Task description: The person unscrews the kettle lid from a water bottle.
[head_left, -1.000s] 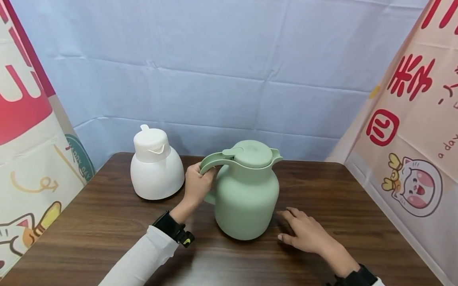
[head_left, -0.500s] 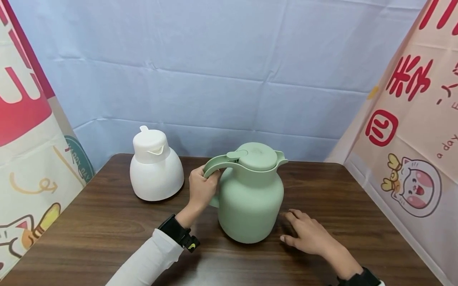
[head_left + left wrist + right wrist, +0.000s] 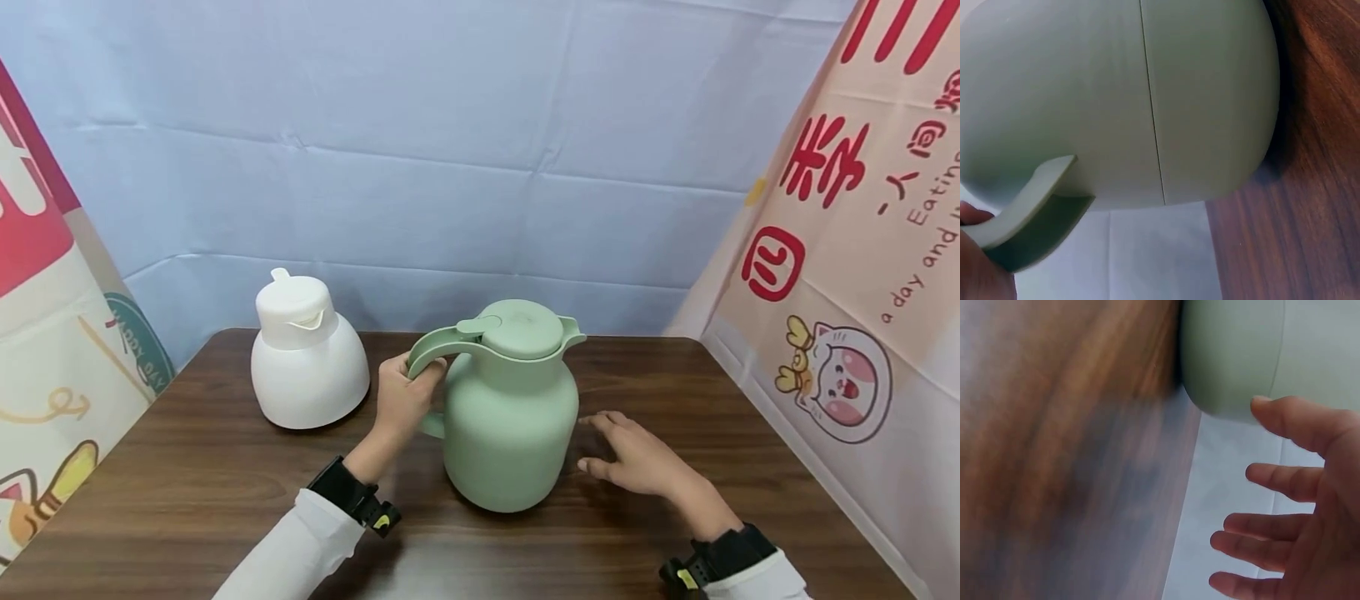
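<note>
A pale green insulated jug (image 3: 510,417) stands upright on the wooden table, its spout to the right and its round lid (image 3: 522,329) on. My left hand (image 3: 401,392) grips the jug's curved handle (image 3: 442,337) on the left side; in the left wrist view, part of that hand (image 3: 982,269) shows curled around the handle (image 3: 1029,219). To the right of the jug, my right hand (image 3: 637,454) is held with fingers spread and nothing in it. The right wrist view shows this hand's thumb (image 3: 1297,422) overlapping the jug's outline; whether they touch I cannot tell.
A smaller white jug (image 3: 311,367) stands at the back left of the dark wooden table (image 3: 247,500). Behind the table hangs a pale blue cloth (image 3: 412,167). Printed cloths (image 3: 832,250) hang at both sides.
The head view has turned slightly right. The green jug has shifted a little right relative to the white one, with my left hand still on its handle. My right hand has risen slightly.
</note>
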A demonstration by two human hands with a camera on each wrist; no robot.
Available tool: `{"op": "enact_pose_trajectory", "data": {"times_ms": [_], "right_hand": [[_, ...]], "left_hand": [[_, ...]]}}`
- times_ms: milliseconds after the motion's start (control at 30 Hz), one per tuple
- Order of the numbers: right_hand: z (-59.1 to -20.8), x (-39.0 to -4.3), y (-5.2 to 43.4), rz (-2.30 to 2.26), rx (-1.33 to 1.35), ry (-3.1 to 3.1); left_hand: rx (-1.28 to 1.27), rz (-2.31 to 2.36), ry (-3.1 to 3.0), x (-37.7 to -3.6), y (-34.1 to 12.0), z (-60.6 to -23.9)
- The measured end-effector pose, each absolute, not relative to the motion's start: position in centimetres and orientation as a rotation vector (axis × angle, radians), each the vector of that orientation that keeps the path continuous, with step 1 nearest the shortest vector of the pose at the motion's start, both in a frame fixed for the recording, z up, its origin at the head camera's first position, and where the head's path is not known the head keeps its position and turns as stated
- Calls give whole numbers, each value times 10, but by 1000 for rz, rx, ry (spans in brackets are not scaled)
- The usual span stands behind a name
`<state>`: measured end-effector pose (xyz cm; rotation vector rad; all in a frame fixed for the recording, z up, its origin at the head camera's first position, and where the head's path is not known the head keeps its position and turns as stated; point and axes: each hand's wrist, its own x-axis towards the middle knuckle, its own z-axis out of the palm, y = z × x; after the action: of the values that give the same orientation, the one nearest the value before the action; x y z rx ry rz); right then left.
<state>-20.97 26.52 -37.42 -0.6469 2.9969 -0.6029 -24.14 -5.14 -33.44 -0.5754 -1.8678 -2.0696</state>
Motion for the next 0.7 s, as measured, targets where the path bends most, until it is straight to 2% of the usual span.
{"op": "enact_pose_trajectory", "data": {"times_ms": [200,367,700], "right_hand": [[-366,-220,273,-671,-680,3016],[-351,-231,276,-701,-712,3050],[-309,-244,272,-771,-665,3030]], "left_hand": [[-720,-2206,-1854,-252,-57,-352],[-872,-2152,-1806,-248,-59,-349],[-887,-2075,-1800,-237,-59,-337]]}}
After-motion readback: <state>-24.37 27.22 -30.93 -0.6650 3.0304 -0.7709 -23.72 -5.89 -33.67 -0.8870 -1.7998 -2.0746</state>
